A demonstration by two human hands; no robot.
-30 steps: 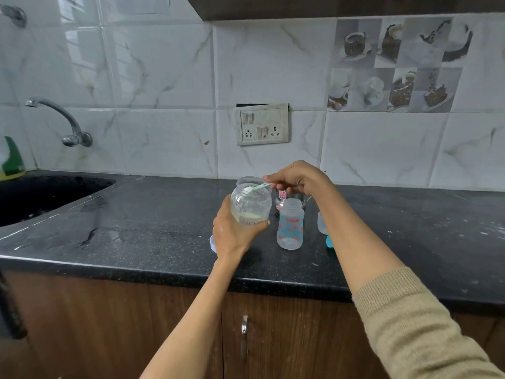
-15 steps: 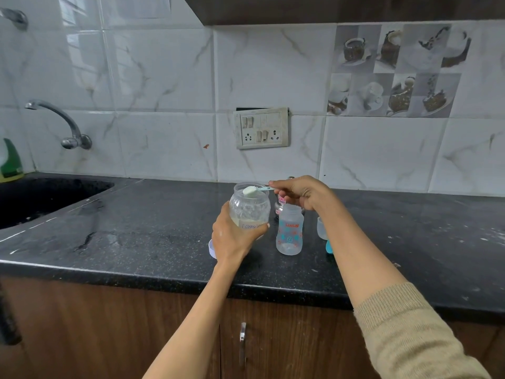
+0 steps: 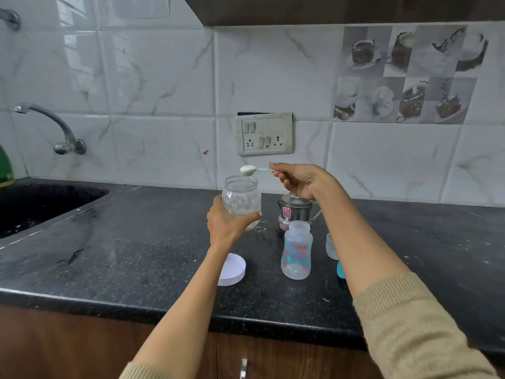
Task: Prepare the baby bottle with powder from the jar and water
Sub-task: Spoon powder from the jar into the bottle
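Note:
My left hand point(image 3: 226, 222) grips a clear glass jar point(image 3: 241, 198) with a little white powder at its bottom, held above the black counter. My right hand point(image 3: 303, 181) pinches the handle of a small teal scoop point(image 3: 249, 170), heaped with white powder and hovering just above the jar's open mouth. An open baby bottle point(image 3: 297, 250) with red and blue prints stands upright on the counter, right of the jar and below my right wrist. The jar's white lid point(image 3: 232, 269) lies flat beneath my left forearm.
A small steel vessel point(image 3: 291, 212) stands behind the bottle. A clear cap point(image 3: 332, 246) and a teal piece point(image 3: 340, 269) lie partly hidden behind my right forearm. A black sink point(image 3: 41, 203) with a tap point(image 3: 54, 127) is at the left. The counter edge point(image 3: 164, 302) runs across the front.
The scoop has come up out of the jar, filled with powder, and now hovers above its mouth. The view has shifted, showing the lid and steel vessel.

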